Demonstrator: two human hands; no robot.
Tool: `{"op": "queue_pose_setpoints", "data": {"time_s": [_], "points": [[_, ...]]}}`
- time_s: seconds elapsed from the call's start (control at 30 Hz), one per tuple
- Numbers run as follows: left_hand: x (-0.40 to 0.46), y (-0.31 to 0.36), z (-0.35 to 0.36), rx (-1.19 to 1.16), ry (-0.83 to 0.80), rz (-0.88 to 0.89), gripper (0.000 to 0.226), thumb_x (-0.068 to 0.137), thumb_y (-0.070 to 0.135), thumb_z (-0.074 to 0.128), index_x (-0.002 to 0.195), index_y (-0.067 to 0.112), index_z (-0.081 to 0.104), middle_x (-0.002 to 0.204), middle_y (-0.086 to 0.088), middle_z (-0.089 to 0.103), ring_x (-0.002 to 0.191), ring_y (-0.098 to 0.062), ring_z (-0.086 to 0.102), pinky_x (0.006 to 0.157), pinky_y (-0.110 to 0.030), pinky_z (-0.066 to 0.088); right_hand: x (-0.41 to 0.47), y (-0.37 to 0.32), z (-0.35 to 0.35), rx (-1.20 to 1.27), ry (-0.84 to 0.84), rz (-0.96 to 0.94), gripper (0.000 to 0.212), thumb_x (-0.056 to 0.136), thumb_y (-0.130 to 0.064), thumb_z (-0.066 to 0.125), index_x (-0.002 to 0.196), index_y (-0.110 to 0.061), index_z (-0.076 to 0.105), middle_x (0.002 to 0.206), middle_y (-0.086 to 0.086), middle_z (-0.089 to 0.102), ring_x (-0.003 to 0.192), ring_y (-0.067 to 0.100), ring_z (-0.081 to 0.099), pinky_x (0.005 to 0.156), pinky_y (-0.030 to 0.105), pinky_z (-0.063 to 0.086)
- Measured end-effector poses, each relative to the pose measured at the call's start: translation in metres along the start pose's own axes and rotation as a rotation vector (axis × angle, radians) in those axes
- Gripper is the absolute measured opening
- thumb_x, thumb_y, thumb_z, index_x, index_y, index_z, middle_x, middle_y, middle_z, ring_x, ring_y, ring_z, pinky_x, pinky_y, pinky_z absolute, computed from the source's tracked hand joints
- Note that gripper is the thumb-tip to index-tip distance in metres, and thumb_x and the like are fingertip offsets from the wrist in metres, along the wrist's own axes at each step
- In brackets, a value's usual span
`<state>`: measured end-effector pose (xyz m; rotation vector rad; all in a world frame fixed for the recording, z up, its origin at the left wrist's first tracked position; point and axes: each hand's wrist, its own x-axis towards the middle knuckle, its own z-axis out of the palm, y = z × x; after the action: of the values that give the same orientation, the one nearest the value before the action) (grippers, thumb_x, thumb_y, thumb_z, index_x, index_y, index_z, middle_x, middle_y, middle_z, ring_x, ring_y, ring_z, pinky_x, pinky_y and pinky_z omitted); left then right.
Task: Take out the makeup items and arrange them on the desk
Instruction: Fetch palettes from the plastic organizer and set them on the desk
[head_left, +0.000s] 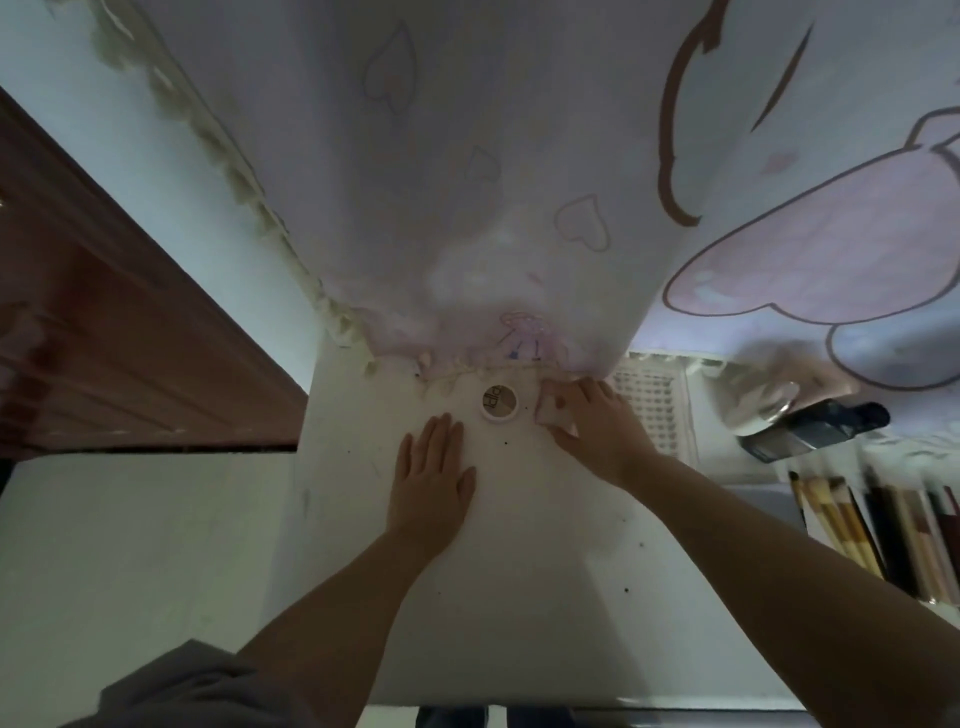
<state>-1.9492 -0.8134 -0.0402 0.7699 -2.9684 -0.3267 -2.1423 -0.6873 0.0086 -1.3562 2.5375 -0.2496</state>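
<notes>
A small round white compact (499, 404) lies on the white desk (519, 519) near its far edge, just below the frilled hem of a pale curtain. My left hand (432, 480) rests flat on the desk with fingers spread, a little left of and below the compact. To the right of the compact, my right hand (597, 428) holds a small pale pink square item (551, 410) against the desk surface. Part of that item is covered by my fingers.
A pale curtain (467, 208) with heart prints hangs over the desk's far edge. A white perforated basket (652, 410) stands to the right, with a dark tube (815, 428) beyond it. Several makeup brushes (878, 530) lie at the right edge. A brown wooden cabinet (104, 338) is on the left.
</notes>
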Motion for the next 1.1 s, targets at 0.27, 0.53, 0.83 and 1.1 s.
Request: {"op": "queue_pose_setpoints", "data": {"time_s": [0.27, 0.53, 0.83, 1.1], "points": [[0.001, -0.001, 0.002, 0.003, -0.017, -0.011, 0.054, 0.089, 0.034, 0.038, 0.132, 0.003, 0.051, 0.138, -0.017, 0.049, 0.128, -0.032, 0.047, 0.104, -0.054, 0.033, -0.029, -0.023, 0.027, -0.13, -0.121, -0.134, 0.039, 0.09, -0.036, 0.052, 0.121, -0.012, 0.049, 0.137, 0.009, 0.042, 0.126, 0.028, 0.039, 0.097, 0.037, 0.034], [0.006, -0.004, 0.0, -0.014, -0.137, -0.055, 0.054, 0.096, 0.035, 0.041, 0.144, 0.012, 0.031, 0.153, -0.01, 0.027, 0.142, -0.024, 0.024, 0.115, -0.043, 0.013, -0.029, -0.014, 0.012, -0.133, -0.037, -0.136, 0.037, 0.092, -0.042, 0.047, 0.115, -0.014, 0.054, 0.123, 0.006, 0.052, 0.11, 0.026, 0.05, 0.087, 0.037, 0.037], [0.062, 0.032, -0.062, -0.132, -0.046, 0.039, 0.04, 0.098, 0.03, 0.037, 0.134, 0.012, 0.044, 0.128, -0.01, 0.052, 0.115, -0.029, 0.05, 0.095, -0.037, 0.036, -0.052, -0.001, -0.021, -0.134, 0.144, 0.136, 0.043, 0.096, -0.042, 0.039, 0.132, -0.02, 0.047, 0.142, 0.003, 0.044, 0.131, 0.024, 0.04, 0.108, 0.043, 0.026], [0.035, 0.107, -0.078, -0.14, 0.022, 0.581, 0.037, 0.094, 0.026, 0.049, 0.126, 0.006, 0.055, 0.123, -0.015, 0.06, 0.113, -0.03, 0.056, 0.096, -0.042, 0.042, -0.149, -0.026, -0.003, -0.141, 0.205, 0.623, 0.056, 0.097, -0.048, 0.022, 0.148, -0.024, 0.022, 0.156, 0.002, 0.021, 0.145, 0.02, 0.013, 0.114, 0.054, 0.006]]}}
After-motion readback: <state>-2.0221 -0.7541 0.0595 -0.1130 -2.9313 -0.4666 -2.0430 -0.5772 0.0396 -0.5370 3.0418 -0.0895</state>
